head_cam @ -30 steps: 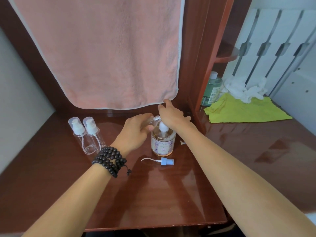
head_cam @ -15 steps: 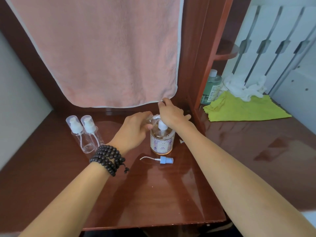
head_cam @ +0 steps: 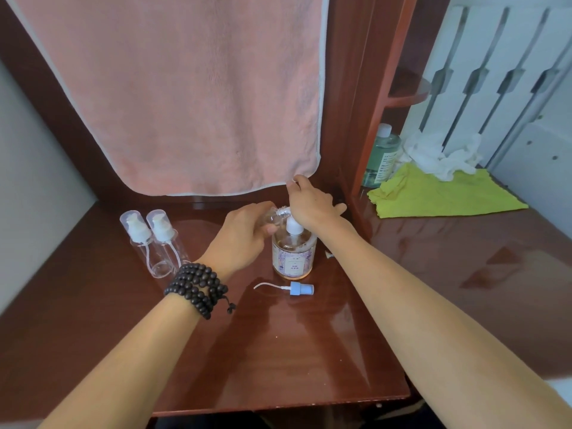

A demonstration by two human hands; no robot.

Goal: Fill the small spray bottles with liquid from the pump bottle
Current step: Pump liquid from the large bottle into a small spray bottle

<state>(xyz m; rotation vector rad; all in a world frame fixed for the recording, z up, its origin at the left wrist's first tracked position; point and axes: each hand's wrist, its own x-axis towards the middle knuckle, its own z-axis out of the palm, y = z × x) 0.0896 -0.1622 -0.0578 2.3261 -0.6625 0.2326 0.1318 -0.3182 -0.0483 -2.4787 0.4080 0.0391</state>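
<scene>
**While one hand holds the small bottle, the other presses the pump**

While the left hand (head_cam: pixel 244 233) grips a small clear spray bottle (head_cam: pixel 272 216) with curled fingers, its open neck is tilted toward the nozzle of the pump bottle (head_cam: pixel 294 252), which stands near the back edge of the counter (head_cam: pixel 309 351). The right hand (head_cam: pixel 312 202) lies over the pump head; how its fingers are placed I cannot tell.

The small bottle looks light, thin and slippery if wet, so I think a hold around its body, not the neck, is best. The pump bottle seems heavier and stable; pressing straight down should keep it from tipping.

The removed spray cap (head_cam: pixel 297 288) lies just in front of the pump bottle. Two more capped spray bottles (head_cam: pixel 154 243) stand toward the counter's left side.

The pump bottle carries a floral label; its writing is too small to read.
</scene>
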